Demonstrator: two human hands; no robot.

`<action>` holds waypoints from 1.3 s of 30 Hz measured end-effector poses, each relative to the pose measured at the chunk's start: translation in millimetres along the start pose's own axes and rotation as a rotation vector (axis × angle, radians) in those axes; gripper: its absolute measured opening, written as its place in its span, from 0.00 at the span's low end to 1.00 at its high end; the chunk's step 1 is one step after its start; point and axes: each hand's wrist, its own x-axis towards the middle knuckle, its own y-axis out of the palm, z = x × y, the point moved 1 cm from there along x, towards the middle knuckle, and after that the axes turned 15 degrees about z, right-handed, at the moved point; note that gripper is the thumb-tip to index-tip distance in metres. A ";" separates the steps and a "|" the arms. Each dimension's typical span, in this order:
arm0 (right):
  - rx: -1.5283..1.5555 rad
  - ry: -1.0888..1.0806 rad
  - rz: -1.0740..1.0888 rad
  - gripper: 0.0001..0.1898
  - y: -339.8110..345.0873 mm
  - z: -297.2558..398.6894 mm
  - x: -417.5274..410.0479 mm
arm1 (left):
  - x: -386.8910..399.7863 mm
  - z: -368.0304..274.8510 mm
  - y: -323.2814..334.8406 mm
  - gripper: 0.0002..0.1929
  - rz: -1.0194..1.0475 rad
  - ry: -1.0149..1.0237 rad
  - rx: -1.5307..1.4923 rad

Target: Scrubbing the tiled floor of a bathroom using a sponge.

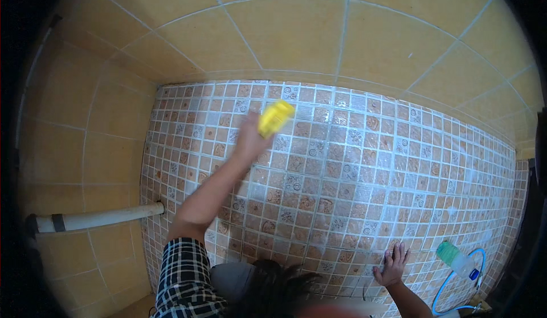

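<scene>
My left hand (pixel 252 135), at the end of an arm in a black-and-white checked sleeve, grips a blurred yellow block (pixel 275 118), a sponge or a scrubbing brush; which one I cannot tell. It is over the far left part of the wet mosaic-tiled floor (pixel 337 170). My right hand (pixel 392 266) lies palm down on the tiles at the lower right, fingers spread. To its right, a clear plastic bottle (pixel 457 259) with green contents and a blue cap lies on its side.
A thin blue hose (pixel 440 290) curls around the bottle. Yellow tiled walls (pixel 295 36) bound the floor at the far side and left. A pale pipe (pixel 102 218) runs along the left wall to the floor's edge. Dark hair and a grey surface cover the bottom middle.
</scene>
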 end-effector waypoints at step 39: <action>0.004 0.018 0.031 0.37 -11.2 7.9 5.7 | -93.4 58.9 -24.4 0.22 -0.021 -0.130 0.092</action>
